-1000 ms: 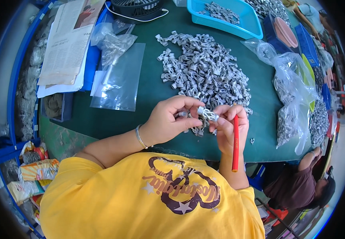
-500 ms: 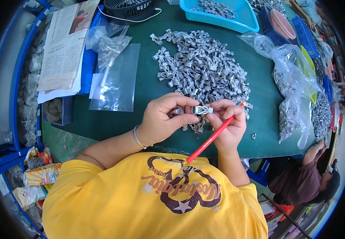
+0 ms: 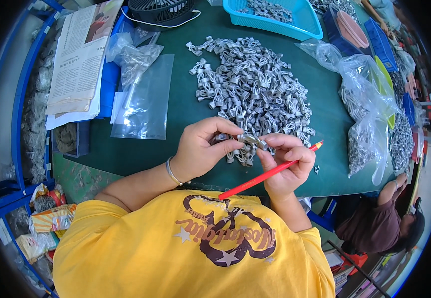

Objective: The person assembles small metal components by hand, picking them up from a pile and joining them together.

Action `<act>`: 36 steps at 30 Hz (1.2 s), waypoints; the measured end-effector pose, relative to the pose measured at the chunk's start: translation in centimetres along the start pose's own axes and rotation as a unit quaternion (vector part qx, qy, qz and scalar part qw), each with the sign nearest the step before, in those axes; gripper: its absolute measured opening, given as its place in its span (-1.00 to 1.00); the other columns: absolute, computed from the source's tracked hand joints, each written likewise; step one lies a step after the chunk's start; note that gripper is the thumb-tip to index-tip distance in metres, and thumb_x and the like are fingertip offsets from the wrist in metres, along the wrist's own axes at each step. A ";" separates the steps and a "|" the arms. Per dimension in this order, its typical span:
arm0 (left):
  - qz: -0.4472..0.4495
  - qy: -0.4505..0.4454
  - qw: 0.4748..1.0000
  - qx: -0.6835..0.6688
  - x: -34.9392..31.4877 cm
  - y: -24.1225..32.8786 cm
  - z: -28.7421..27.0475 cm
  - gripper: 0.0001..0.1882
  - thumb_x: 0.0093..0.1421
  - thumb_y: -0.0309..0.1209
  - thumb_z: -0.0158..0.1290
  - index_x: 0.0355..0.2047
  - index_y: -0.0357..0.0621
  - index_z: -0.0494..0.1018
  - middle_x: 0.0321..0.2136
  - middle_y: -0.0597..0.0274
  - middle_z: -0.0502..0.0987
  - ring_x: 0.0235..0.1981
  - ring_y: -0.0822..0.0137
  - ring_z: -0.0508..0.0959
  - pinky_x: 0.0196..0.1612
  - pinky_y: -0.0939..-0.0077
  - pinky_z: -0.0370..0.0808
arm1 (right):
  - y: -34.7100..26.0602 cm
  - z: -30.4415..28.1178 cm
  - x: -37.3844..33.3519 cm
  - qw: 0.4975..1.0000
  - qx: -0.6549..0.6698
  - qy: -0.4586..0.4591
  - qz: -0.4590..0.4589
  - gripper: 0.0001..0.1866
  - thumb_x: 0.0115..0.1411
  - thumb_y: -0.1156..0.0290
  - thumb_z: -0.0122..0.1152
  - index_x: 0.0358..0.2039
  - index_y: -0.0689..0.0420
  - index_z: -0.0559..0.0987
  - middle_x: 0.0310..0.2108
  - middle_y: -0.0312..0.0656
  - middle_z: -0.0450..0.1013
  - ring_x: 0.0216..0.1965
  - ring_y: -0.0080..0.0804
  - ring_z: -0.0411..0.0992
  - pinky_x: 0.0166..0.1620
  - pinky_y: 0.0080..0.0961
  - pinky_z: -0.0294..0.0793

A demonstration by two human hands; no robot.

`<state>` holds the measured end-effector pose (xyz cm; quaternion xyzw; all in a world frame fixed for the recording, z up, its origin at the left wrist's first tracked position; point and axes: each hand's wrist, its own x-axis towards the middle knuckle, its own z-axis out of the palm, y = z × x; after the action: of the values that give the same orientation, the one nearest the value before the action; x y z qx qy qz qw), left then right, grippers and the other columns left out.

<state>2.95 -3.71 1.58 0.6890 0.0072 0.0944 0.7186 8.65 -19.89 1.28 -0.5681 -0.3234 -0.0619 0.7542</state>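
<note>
Between the fingertips of both hands is a small grey metal looped part [image 3: 253, 141], tilted down toward the right. My left hand [image 3: 203, 144] pinches its left end, and a second grey piece [image 3: 220, 138] shows in the curl of the same hand. At the part's right end, the thumb and forefinger of my right hand [image 3: 286, 164] touch it. A red pencil [image 3: 270, 174] rests across the right hand's fingers, its tip pointing up to the right. Just beyond the hands lies a big heap of similar grey looped parts [image 3: 255, 84] on the green table [image 3: 180, 119].
A turquoise basket [image 3: 305, 31] holding more parts stands at the back. Clear bags of parts [image 3: 362, 119] lie to the right. On the left are a flat plastic bag [image 3: 151, 99], newspapers [image 3: 79, 59] and a black fan [image 3: 161, 10]. Another person [image 3: 379, 223] sits at far right.
The part has turned from level to tilted. My right hand has shifted slightly right and down, its fingers loosening, and the pencil has swung to a flatter angle.
</note>
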 end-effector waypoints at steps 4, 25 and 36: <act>-0.173 -0.015 0.972 -0.156 0.2 0.2 -0.1 -0.85 0.00 -0.59 0.09 -0.36 -0.24 0.44 -0.40 0.26 0.49 -0.42 0.50 0.48 -0.38 0.67 0.42 | -0.5 0.0 0.3 0.994 -0.087 -0.032 -0.050 -0.54 -0.19 0.73 0.30 -0.43 0.14 0.18 -0.37 0.03 0.41 -0.36 -0.26 0.45 -0.36 -0.49 0.45; -0.027 0.009 0.995 0.097 0.2 -1.2 -2.5 -0.79 0.09 -0.46 0.02 -0.24 -0.19 0.37 -0.36 0.28 0.46 -0.38 0.45 0.47 -0.35 0.58 0.45 | 2.6 1.1 3.2 0.967 -0.233 -0.069 0.071 -0.78 -0.05 0.71 0.14 -0.55 0.20 0.27 -0.48 -0.12 0.41 -0.53 -0.36 0.39 -0.50 -0.54 0.37; 0.052 -0.016 0.989 0.134 -0.1 -0.5 -2.0 -0.70 0.02 -0.48 0.10 -0.19 -0.21 0.40 -0.43 0.29 0.47 -0.45 0.48 0.46 -0.37 0.61 0.43 | -0.5 1.0 2.7 0.888 0.194 0.059 0.414 -0.82 0.10 0.65 0.03 -0.46 0.13 0.25 -0.47 -0.12 0.42 -0.57 -0.53 0.43 -0.62 -0.73 0.41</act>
<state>2.60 -1.81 0.93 0.7801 -0.0272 0.1186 0.6137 10.09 -18.42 3.38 -0.4883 -0.0195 0.2862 0.8241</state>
